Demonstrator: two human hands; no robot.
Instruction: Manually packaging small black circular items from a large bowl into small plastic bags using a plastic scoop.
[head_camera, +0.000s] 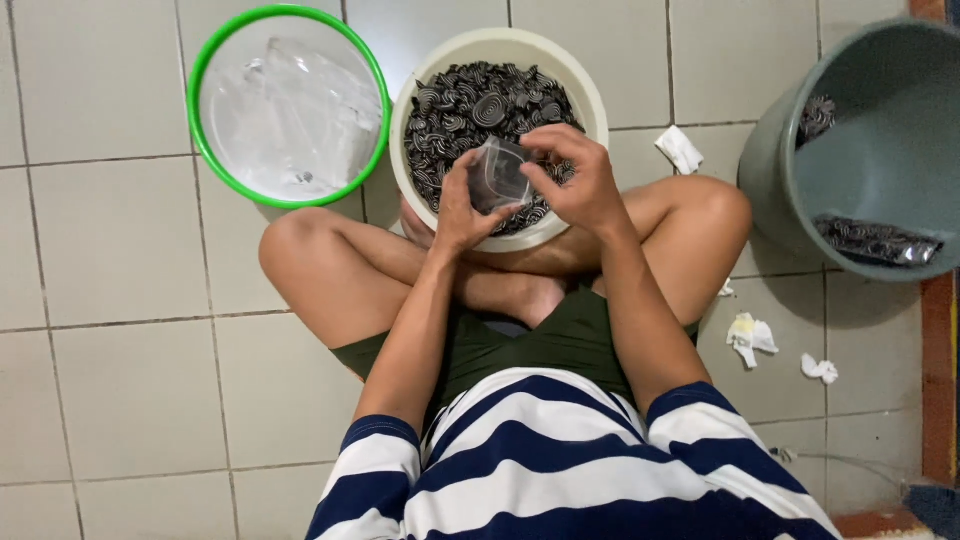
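I sit cross-legged on a tiled floor. Both hands hold a small clear plastic bag (497, 175) over a cream bucket (590, 95) filled with several dark spiral-patterned pieces (470, 105). My left hand (455, 205) grips the bag's left edge from below. On the bag's right side, my right hand (578, 180) pinches its top with the fingers curled. The bag looks empty and hides part of the pieces beneath it.
A green-rimmed tub (288, 105) with clear plastic bags inside stands at the left. A grey-green bucket (860, 150) at the right holds packed dark bags. Crumpled white paper scraps (750, 338) lie on the tiles by my right knee.
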